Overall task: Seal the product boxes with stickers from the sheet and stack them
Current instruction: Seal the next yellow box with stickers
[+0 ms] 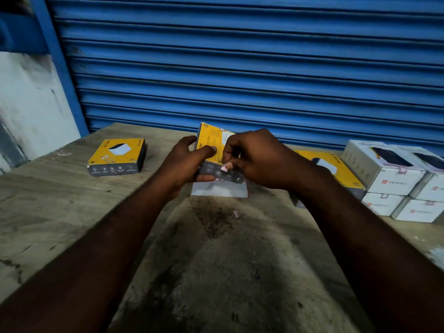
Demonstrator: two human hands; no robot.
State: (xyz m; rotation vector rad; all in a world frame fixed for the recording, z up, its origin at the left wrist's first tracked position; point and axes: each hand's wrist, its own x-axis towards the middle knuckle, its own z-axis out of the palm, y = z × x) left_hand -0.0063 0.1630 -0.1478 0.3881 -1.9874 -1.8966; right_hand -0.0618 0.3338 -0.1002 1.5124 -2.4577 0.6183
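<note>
**Sticker pressed onto the dark edge of a yellow box**

The left hand (186, 162) grips a flat yellow-and-dark-grey cardboard product box (211, 145) from its left side, thumb laid across the yellow face and fingers wrapped behind, holding it tilted up above the worn wooden table (72, 212). The right hand (257, 159) is closed in a pinch, fingertips together on a small pink-and-white sticker (224, 167) that lies against the box's dark lower edge (how far it is stuck down cannot be told).

Directly beneath the held box, flat on the table, lies the white sticker sheet (219, 188); a few red-outlined stickers show at its upper edge and most of the visible part is bare. Nearer the camera than the held box, a small loose scrap of paper (236, 213) rests on the table, beside a dark stain.

Left of the held box, well apart, a second yellow-and-grey box (117, 156) lies flat with its printed face up. To the right of the held box, partly hidden behind the right forearm, a third yellow box (336, 169) lies flat. Farther right again stand white cardboard boxes (389, 181) stacked two high, each with a small red-outlined sticker over its flap. Behind the held box hangs a blue corrugated roller shutter (240, 68).
</note>
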